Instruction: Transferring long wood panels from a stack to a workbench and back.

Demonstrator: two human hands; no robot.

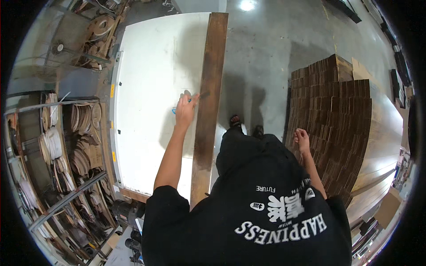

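Observation:
My left hand (pixel 184 111) is closed around a small brush-like tool with a blue handle (pixel 174 110). Its dark, flat head (pixel 204 95) lies on the face of a long, dark brown wooden board (pixel 207 119). Whether the head has bristles is too small to make out. The board rests lengthwise along the right edge of a white-topped table (pixel 146 88). On my other side, my right hand (pixel 302 139) hangs with its fingers curled in and nothing visible in them. It is beside a tall stack of brown boards (pixel 333 106).
At the left stands a metal rack (pixel 66 201) loaded with rolls of edging strip (pixel 51 144). A fan (pixel 60 47) is behind it. Dark machine parts (pixel 126 213) sit near the table's front left corner. Grey floor (pixel 262 57) separates the table and the board stack.

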